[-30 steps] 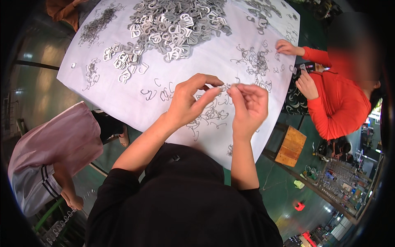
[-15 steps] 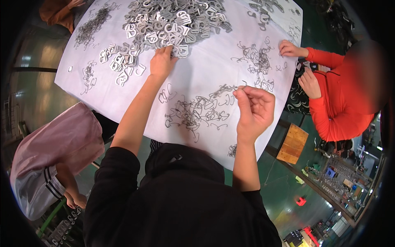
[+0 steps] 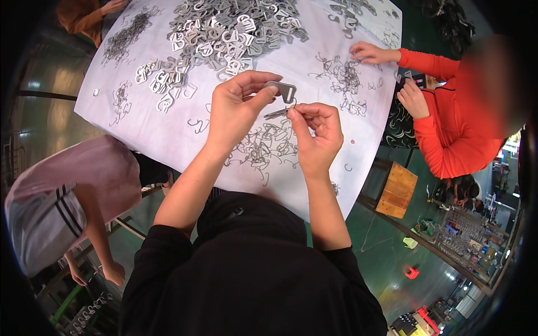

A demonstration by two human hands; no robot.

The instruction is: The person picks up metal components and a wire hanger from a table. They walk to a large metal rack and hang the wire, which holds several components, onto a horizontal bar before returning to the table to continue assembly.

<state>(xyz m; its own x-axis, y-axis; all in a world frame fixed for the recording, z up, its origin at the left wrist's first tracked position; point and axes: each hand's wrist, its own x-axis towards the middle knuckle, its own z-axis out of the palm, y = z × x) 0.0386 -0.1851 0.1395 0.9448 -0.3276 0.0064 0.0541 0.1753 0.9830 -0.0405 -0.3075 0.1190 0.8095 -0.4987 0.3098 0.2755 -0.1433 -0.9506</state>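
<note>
A flat grey metal hook with a slot (image 3: 288,91) is pinched between the thumb and fingers of my left hand (image 3: 232,109). Close beside it on the right, my right hand (image 3: 318,131) grips a small bunch of thin bent wire clips (image 3: 276,114) between thumb and forefinger. One wire end rises against the slotted end of the hook; whether it passes through the slot I cannot tell. Below both hands lies a loose heap of wire clips (image 3: 260,148) on the white-covered table (image 3: 193,148). Beyond my left hand spreads a big pile of grey hooks (image 3: 235,33).
A smaller cluster of hooks (image 3: 165,81) lies at the left. More wire clips (image 3: 347,78) sit at the right, where a person in red (image 3: 443,134) reaches in. Another person in pink and grey (image 3: 73,196) is at the lower left. A wooden stool (image 3: 398,190) stands by the table's right edge.
My left hand has come away from the hook pile toward me and right, now with a hook. My right hand has moved left to meet it. The red-sleeved person's far hand has shifted left.
</note>
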